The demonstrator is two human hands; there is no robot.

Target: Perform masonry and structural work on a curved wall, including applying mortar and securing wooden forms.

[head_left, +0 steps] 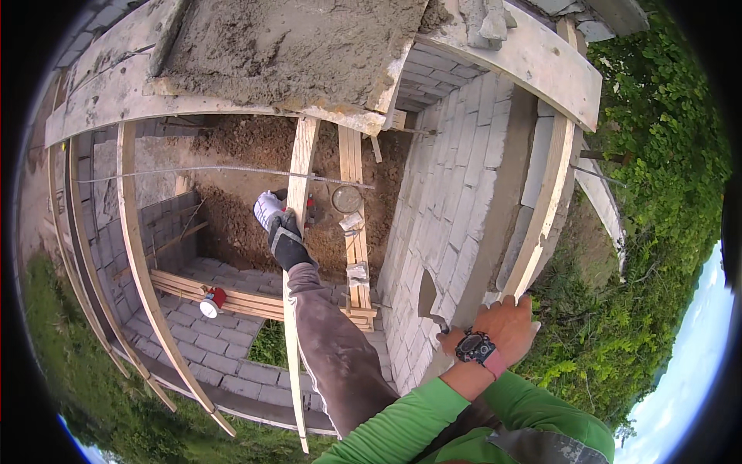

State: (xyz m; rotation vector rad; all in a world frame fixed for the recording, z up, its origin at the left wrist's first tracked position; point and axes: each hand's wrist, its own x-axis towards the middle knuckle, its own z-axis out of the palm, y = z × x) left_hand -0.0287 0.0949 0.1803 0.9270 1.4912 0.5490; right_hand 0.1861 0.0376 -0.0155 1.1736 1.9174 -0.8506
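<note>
Nearest, two green sleeves (402,425) cross, and the left hand (504,325), a watch (475,347) at its wrist, lies back upward near the lower end of a pale beam (546,205); its fingers are bent and close together, though I cannot tell whether they grip the wood. The right hand (450,340) is mostly hidden behind that wrist, its visible fingers closed about the handle of a trowel (427,295), whose blade points away beside the grey block wall (444,182). A brown trouser leg (332,329) reaches forward to dark footwear (290,243) with a whitish end, set against a narrow middle beam (304,151). Lower down, planks (352,251) carry a round bowl (335,203) with greyish matter inside, too small to identify, and pale scraps (352,222) just beside it. A red and white object (211,302) of unclear kind sits at another stack of planks (255,302). Brown soil (232,185) shows beneath. At the far edge, a wooden mortar board (363,121) bears a broad, rough heap of wet grey mortar (294,46), reaching nearly to its front edge.
</note>
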